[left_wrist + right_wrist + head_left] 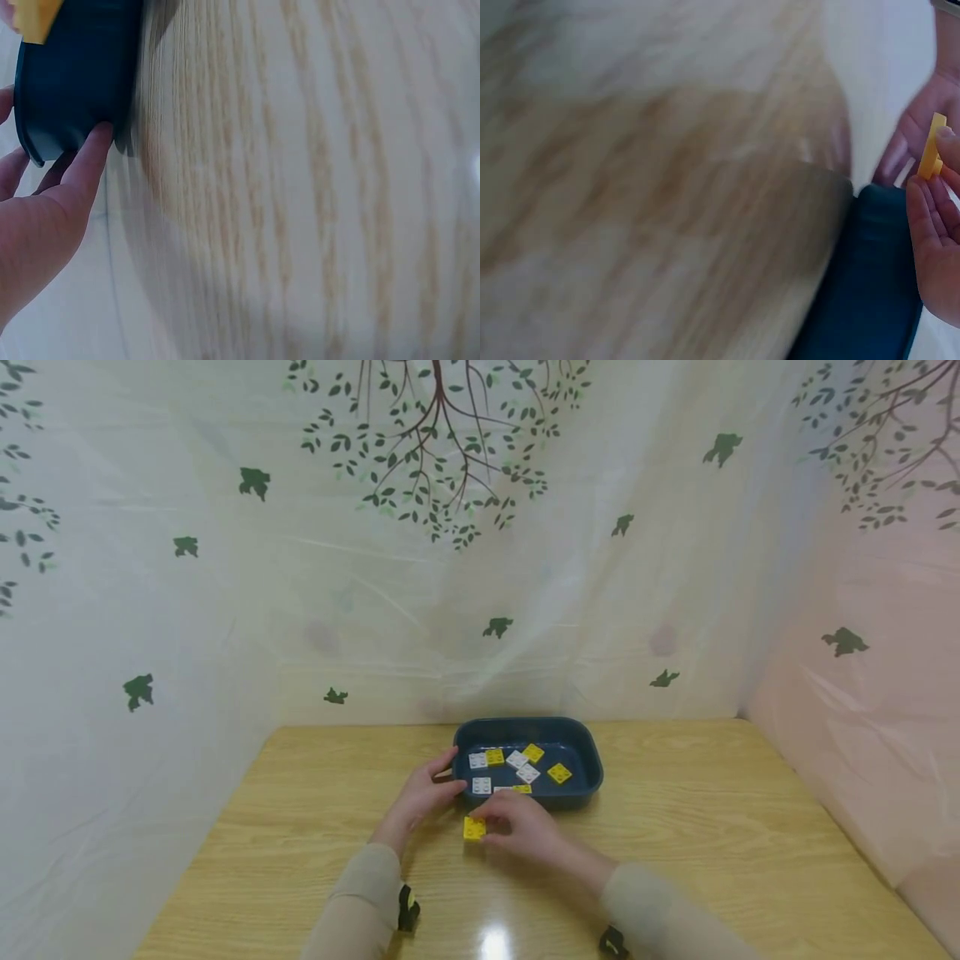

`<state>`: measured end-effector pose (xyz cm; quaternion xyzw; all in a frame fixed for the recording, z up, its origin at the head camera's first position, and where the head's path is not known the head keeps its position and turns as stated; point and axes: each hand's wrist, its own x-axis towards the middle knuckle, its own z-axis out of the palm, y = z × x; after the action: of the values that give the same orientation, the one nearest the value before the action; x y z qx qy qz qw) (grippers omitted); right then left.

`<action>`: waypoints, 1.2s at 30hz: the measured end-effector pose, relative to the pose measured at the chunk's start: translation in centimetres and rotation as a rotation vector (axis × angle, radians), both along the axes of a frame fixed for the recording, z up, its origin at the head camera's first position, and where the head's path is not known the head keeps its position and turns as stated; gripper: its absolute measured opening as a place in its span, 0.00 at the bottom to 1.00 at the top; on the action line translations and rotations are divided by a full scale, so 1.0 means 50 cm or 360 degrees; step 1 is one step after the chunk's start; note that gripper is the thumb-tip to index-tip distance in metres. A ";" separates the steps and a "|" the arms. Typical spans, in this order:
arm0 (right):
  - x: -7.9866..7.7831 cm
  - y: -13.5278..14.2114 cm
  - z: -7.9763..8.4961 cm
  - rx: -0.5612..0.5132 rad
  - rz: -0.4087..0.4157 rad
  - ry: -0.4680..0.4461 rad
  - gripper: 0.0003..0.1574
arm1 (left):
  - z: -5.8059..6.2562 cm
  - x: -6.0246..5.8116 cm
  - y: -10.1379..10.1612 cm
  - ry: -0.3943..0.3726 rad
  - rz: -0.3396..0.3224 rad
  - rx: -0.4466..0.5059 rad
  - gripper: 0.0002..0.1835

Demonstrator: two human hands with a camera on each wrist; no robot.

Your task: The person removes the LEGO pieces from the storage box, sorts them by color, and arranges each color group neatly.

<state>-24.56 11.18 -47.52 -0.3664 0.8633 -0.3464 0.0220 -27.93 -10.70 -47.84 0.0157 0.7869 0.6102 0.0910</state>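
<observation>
1. Yellow plastic shows in your right hand [521,828]: you pinch a four-stud building plate [474,829] between thumb and fingers, its studded face visible from the head camera.
2. That plate is on your side of the dark blue tray [581,756], in front of its near wall and raised off the bench [675,810]. Your right wrist camera sees it nearly edge-on, as a thin slab.
3. Your left hand [420,797] is at the tray's left end. Its fingers are spread and fairly straight, touching the rim and the outer wall; the left wrist view shows one digit low on that wall.
4. Inside the tray you have white plates [528,773] and yellow plates [559,773] lying flat. At the left, a white and a yellow one sit side by side, with another white one nearer you.
5. Around the middle, two white pieces and a yellow one lie close together; one more yellow piece lies to their right. Along the near wall, a white and a yellow one are partly hidden.
6. Your beige sleeves [367,885] reach over the wood-grained bench. Behind the tray hangs a pale sheet [375,627] printed with leafy branches and green shapes.
</observation>
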 end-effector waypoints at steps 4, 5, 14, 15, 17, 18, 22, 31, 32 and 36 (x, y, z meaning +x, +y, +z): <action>-0.004 -0.011 -0.016 0.0065 0.0010 -0.0016 0.20 | -0.001 -0.005 -0.001 0.0013 -0.0016 0.0006 0.35; -0.005 -0.014 -0.020 0.0075 0.0010 -0.0021 0.20 | -0.002 -0.006 -0.002 0.0015 -0.0020 0.0011 0.35; -0.002 -0.032 -0.032 0.0175 0.0016 0.0037 0.19 | -0.001 0.000 0.000 0.0007 -0.0015 0.0045 0.35; -0.001 -0.033 -0.034 0.0193 0.0013 0.0050 0.19 | -0.001 0.002 0.000 0.0004 -0.0011 0.0049 0.35; 0.000 -0.036 -0.036 0.0219 0.0008 0.0070 0.20 | 0.000 0.004 0.002 0.0008 -0.0012 0.0048 0.35; 0.000 -0.038 -0.038 0.0232 0.0005 0.0074 0.20 | 0.001 0.005 0.003 0.0003 -0.0008 0.0053 0.35; 0.002 -0.042 -0.040 0.0251 0.0018 0.0102 0.20 | 0.002 0.009 0.004 0.0016 -0.0022 0.0054 0.35; 0.017 -0.050 -0.046 0.0309 0.0011 0.0143 0.21 | 0.007 0.024 0.000 0.0003 -0.0042 0.0055 0.36; 0.019 -0.050 -0.046 0.0315 0.0007 0.0142 0.21 | 0.007 0.025 0.000 -0.0001 -0.0042 0.0056 0.36; 0.028 -0.051 -0.044 0.0306 0.0008 0.0152 0.21 | 0.007 0.032 -0.001 -0.0002 -0.0042 0.0055 0.36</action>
<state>-23.17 8.64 -49.72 -0.3807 0.8918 -0.2441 0.0168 -26.33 -10.74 -47.51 0.0274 0.7758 0.6225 0.0994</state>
